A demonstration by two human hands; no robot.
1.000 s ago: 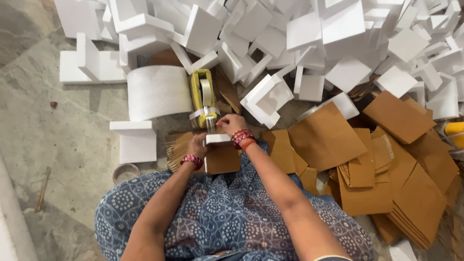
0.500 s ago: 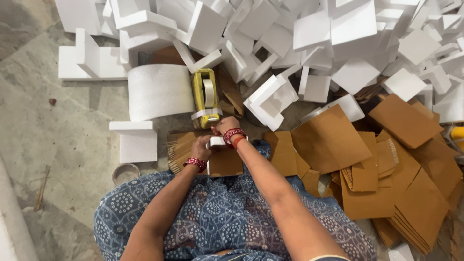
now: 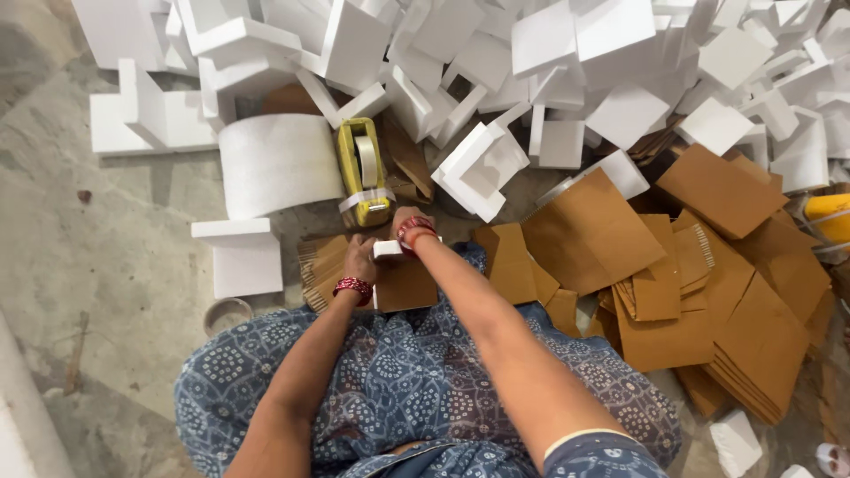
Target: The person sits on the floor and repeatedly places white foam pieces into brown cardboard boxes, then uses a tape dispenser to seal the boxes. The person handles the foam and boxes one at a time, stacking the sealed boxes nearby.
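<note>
Both hands (image 3: 381,243) grip foam piece (image 3: 387,250) (floor crowded).

Blue dotted-print dress, red bangles (image 3: 353,287) on both wrists.

A small white foam block (image 3: 388,250) is gripped between the fingers of both hands (partly hidden), with a yellow tape dispenser (image 3: 364,173) just beyond the fingertips.
</note>
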